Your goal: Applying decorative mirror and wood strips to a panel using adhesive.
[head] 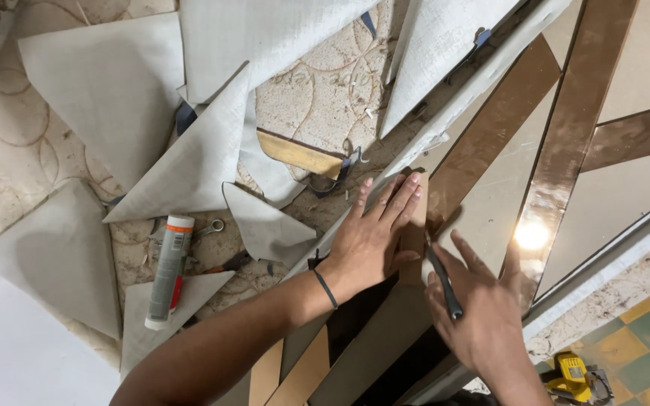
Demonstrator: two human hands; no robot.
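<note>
On mirrored panel [490,218], left hand [374,233] flat; right hand [475,316] grips upright-pointing cutter [443,282].

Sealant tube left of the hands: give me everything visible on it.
The sealant tube is a grey-white cylindrical cartridge with a white cap or end at its lower tip, a label panel near the top and a red-orange patch lower down. It looks like plastic, lies on its side, nearly upright in the picture and slightly tilted. It rests partly on a grey triangular offcut and partly on the patterned floor, beside a small spanner. Neither hand touches it.
</note>
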